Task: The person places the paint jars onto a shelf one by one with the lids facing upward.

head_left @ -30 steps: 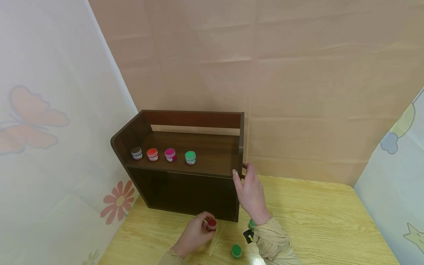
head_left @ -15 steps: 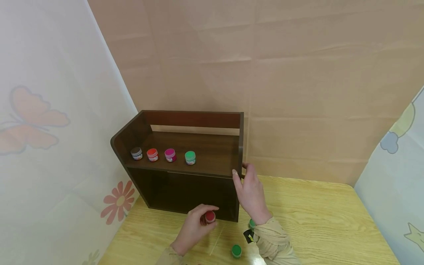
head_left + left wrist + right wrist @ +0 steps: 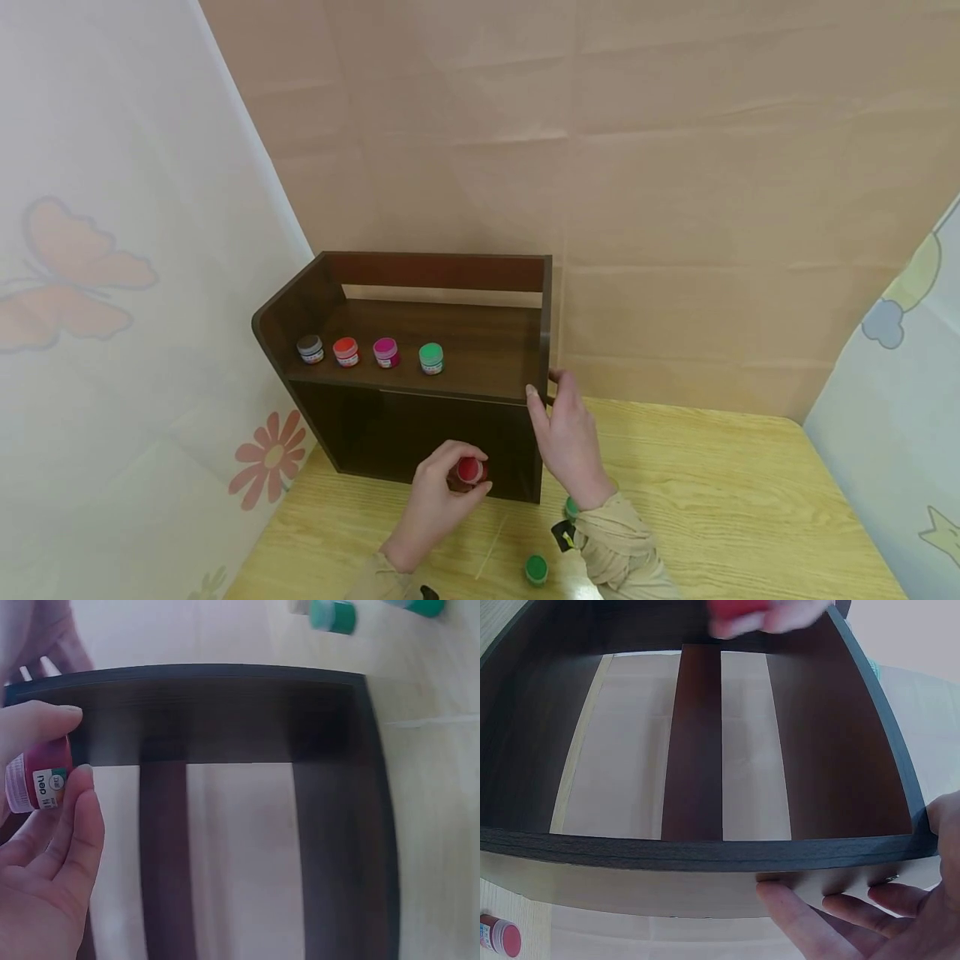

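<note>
At lower centre of the frame, a red jar (image 3: pixel 470 471) is pinched by the left hand (image 3: pixel 432 500) before the lower opening of a dark shelf (image 3: pixel 491 346). The shelf's right side is gripped by the right hand (image 3: pixel 573 442). Four more jars (image 3: pixel 386 353) are lined up on top, left of centre.
</note>
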`<action>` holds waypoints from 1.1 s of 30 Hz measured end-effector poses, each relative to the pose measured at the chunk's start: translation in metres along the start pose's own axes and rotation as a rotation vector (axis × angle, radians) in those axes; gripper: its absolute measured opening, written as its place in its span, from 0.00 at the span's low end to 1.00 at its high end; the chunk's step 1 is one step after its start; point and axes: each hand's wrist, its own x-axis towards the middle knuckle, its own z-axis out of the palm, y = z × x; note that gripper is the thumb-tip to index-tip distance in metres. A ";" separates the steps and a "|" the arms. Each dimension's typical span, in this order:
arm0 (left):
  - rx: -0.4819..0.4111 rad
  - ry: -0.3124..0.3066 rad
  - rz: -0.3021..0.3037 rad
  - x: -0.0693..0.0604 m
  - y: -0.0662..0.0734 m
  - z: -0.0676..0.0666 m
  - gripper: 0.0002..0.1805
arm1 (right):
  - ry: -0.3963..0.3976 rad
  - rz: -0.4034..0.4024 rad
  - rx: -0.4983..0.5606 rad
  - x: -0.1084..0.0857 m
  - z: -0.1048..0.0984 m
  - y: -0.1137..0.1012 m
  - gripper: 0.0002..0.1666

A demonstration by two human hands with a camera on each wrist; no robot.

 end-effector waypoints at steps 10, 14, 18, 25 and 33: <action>0.001 0.064 0.136 0.012 0.015 -0.012 0.29 | -0.006 0.005 -0.003 0.000 0.001 0.000 0.29; 0.016 0.075 0.164 0.018 0.023 -0.019 0.28 | -0.004 0.003 -0.005 0.000 0.001 0.000 0.29; 0.022 0.079 0.183 0.024 0.032 -0.026 0.26 | -0.006 0.001 -0.006 -0.001 0.001 -0.001 0.29; 0.011 0.097 0.174 0.036 0.045 -0.035 0.26 | -0.015 0.011 -0.006 -0.001 0.000 -0.001 0.29; 0.044 0.098 0.203 0.049 0.056 -0.040 0.26 | 0.005 -0.011 -0.011 -0.001 0.001 0.000 0.28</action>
